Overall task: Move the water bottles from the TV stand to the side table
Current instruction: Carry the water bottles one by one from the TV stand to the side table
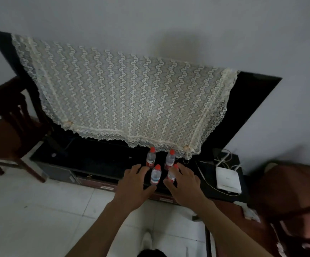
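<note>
Four small water bottles with red caps are seen standing upright in a tight cluster on the dark TV stand (98, 164), just below the hanging edge of a lace cover (124, 97) draped over the television (247, 108). Two stand at the back, the back left bottle (151, 158) and the back right bottle (170, 160), and two at the front edge, the front left bottle (156, 175) and the front right bottle (172, 174). The left hand (133, 186) is reached towards the front left bottle, its fingers (141, 168) spread apart and curved beside it; whether the bottle is touched cannot be told. The right hand (184, 184) is set around the front right bottle, with the fingers curled over its far side and the thumb near its base, so that the bottle is partly hidden; a firm grip cannot be confirmed. A white router (228, 179) with its cables is seen on the right end of the stand, well apart from the bottles. Dark wooden chairs are visible at the left edge (7, 125) and the right edge (291, 201) of the view, above a pale tiled floor (39, 210).
</note>
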